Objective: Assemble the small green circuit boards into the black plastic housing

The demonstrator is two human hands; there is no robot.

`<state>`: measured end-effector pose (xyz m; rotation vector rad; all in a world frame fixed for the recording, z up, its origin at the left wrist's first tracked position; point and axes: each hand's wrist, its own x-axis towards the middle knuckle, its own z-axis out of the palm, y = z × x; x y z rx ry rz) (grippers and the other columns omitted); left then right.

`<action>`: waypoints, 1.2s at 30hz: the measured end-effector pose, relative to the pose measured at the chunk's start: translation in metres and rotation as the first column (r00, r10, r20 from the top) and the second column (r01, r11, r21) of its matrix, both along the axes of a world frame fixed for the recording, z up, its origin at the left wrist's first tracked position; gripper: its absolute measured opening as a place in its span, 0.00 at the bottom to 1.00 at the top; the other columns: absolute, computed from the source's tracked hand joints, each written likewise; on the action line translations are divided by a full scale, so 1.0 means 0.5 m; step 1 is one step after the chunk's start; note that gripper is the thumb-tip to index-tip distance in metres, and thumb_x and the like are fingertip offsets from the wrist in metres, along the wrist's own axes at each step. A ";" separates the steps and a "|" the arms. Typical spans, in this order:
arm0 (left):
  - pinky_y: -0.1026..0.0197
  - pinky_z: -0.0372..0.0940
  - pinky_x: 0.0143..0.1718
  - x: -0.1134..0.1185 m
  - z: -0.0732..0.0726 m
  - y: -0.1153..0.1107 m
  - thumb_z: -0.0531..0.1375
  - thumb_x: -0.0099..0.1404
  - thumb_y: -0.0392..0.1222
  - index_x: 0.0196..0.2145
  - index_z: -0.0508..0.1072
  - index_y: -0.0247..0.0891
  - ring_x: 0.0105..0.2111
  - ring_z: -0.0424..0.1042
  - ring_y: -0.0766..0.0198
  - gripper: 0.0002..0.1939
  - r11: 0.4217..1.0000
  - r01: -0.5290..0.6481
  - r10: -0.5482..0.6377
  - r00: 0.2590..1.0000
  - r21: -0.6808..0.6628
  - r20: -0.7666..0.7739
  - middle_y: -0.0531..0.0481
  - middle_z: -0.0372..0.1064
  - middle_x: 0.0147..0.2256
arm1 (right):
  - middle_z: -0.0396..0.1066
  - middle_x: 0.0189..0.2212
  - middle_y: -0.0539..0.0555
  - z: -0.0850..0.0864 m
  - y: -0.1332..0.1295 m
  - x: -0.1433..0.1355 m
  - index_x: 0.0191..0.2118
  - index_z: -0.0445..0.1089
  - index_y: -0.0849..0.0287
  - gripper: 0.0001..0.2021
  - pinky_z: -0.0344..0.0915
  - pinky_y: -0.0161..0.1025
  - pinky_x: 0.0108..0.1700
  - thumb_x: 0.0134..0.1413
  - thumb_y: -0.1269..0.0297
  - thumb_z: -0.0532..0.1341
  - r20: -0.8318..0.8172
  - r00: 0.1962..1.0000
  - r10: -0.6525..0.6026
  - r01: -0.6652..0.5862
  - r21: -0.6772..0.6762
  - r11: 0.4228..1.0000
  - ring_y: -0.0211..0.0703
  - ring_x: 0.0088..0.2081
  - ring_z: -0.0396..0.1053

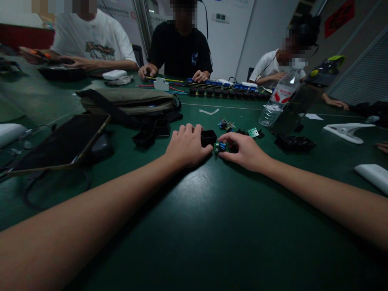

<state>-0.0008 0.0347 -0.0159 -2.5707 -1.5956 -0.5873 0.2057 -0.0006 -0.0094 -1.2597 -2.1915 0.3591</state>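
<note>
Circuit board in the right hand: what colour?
The circuit board is green, with blue components on it; head view, the only one.

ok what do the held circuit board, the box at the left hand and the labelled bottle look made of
Circuit board: likely coated laminate, flat and green with blue components. Box: probably black plastic, with thin, straight walls; finish unclear in dim light. Labelled bottle: probably clear, glossy plastic, see-through with highlights.

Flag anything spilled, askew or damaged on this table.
No spill or clear damage shows. Slightly odd: a bent white strip lies alone on the table, beyond the left hand and right hand. The clear bottle looks tilted, perhaps lens distortion.
</note>
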 end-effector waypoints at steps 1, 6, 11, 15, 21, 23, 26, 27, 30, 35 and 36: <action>0.43 0.62 0.51 0.000 0.000 0.000 0.56 0.63 0.57 0.52 0.67 0.37 0.50 0.66 0.42 0.26 1.000 -0.004 0.004 1.000 -0.010 -0.008 0.36 0.68 0.48 | 0.73 0.37 0.54 0.001 0.000 0.000 0.45 0.73 0.58 0.14 0.61 0.40 0.40 0.52 0.63 0.68 0.014 1.000 0.001 -0.001 0.008 1.000 0.42 0.35 0.66; 0.41 0.62 0.51 0.003 0.007 0.001 0.54 0.65 0.56 0.53 0.67 0.35 0.50 0.65 0.41 0.26 0.996 -0.011 0.009 0.999 -0.085 -0.031 0.33 0.66 0.50 | 0.72 0.37 0.55 0.005 -0.001 0.001 0.44 0.76 0.58 0.11 0.60 0.41 0.41 0.57 0.60 0.66 0.055 0.998 0.016 -0.017 0.016 1.000 0.43 0.37 0.66; 0.42 0.63 0.51 0.003 0.008 0.003 0.55 0.65 0.54 0.52 0.66 0.37 0.48 0.66 0.44 0.23 0.995 0.023 -0.021 1.000 -0.094 0.021 0.36 0.67 0.48 | 0.67 0.28 0.49 0.006 0.001 0.002 0.42 0.77 0.59 0.11 0.55 0.38 0.36 0.57 0.58 0.66 0.056 0.997 0.049 -0.048 -0.028 0.998 0.38 0.31 0.61; 0.44 0.63 0.51 0.001 0.005 0.005 0.56 0.65 0.53 0.52 0.66 0.40 0.48 0.66 0.46 0.21 0.994 0.050 -0.046 0.998 -0.094 0.044 0.39 0.67 0.46 | 0.62 0.22 0.44 0.007 0.000 0.002 0.45 0.76 0.60 0.13 0.51 0.37 0.33 0.59 0.57 0.64 0.040 0.996 0.082 -0.077 -0.116 0.990 0.35 0.25 0.57; 0.46 0.65 0.48 0.000 0.007 0.008 0.56 0.65 0.49 0.52 0.65 0.41 0.45 0.66 0.48 0.19 0.992 0.099 -0.096 0.994 -0.075 0.043 0.40 0.67 0.45 | 0.63 0.22 0.44 0.008 -0.002 0.000 0.46 0.75 0.60 0.14 0.51 0.37 0.33 0.56 0.59 0.66 0.054 0.996 0.066 -0.059 -0.122 0.991 0.35 0.25 0.57; 0.46 0.65 0.47 -0.001 0.010 0.010 0.56 0.65 0.47 0.52 0.65 0.42 0.45 0.67 0.49 0.19 0.989 0.122 -0.121 0.992 -0.083 0.025 0.41 0.68 0.45 | 0.64 0.23 0.45 0.007 -0.002 -0.002 0.47 0.75 0.60 0.15 0.52 0.37 0.33 0.55 0.59 0.67 0.064 0.996 0.058 -0.050 -0.118 0.992 0.35 0.26 0.58; 0.47 0.65 0.48 -0.003 0.013 0.013 0.56 0.65 0.46 0.52 0.66 0.41 0.45 0.68 0.49 0.19 0.982 0.161 -0.160 0.987 -0.099 0.022 0.41 0.69 0.46 | 0.65 0.23 0.45 0.006 -0.001 -0.003 0.47 0.74 0.61 0.17 0.52 0.37 0.33 0.55 0.58 0.67 0.078 0.996 0.046 -0.036 -0.125 0.992 0.35 0.26 0.59; 0.47 0.65 0.48 -0.004 0.013 0.014 0.56 0.65 0.46 0.52 0.66 0.41 0.45 0.68 0.49 0.19 0.980 0.175 -0.173 0.985 -0.097 0.030 0.41 0.69 0.46 | 0.65 0.23 0.45 0.006 -0.001 -0.003 0.47 0.73 0.62 0.17 0.52 0.36 0.32 0.55 0.58 0.67 0.082 0.996 0.042 -0.031 -0.128 0.991 0.35 0.26 0.60; 0.48 0.66 0.48 -0.006 0.012 0.015 0.56 0.64 0.45 0.52 0.67 0.41 0.45 0.69 0.50 0.19 0.974 0.211 -0.206 0.977 -0.084 0.055 0.42 0.71 0.46 | 0.65 0.23 0.45 0.006 -0.002 -0.003 0.48 0.73 0.62 0.18 0.51 0.36 0.31 0.55 0.57 0.67 0.107 0.994 0.029 -0.015 -0.135 0.991 0.35 0.25 0.59; 0.49 0.66 0.48 -0.006 0.011 0.013 0.57 0.63 0.43 0.52 0.67 0.40 0.45 0.70 0.51 0.19 0.974 0.216 -0.211 0.975 -0.075 0.067 0.42 0.72 0.46 | 0.64 0.20 0.44 0.005 -0.005 -0.004 0.51 0.72 0.61 0.20 0.49 0.36 0.30 0.56 0.54 0.67 0.173 0.985 0.004 0.014 -0.104 0.994 0.35 0.23 0.59; 0.48 0.67 0.48 -0.006 0.011 0.014 0.57 0.63 0.43 0.52 0.68 0.40 0.45 0.70 0.51 0.19 0.973 0.218 -0.213 0.974 -0.078 0.074 0.42 0.72 0.46 | 0.64 0.20 0.45 0.005 -0.006 -0.004 0.51 0.72 0.61 0.21 0.49 0.36 0.31 0.56 0.53 0.66 0.191 0.982 -0.005 0.023 -0.092 0.995 0.36 0.23 0.59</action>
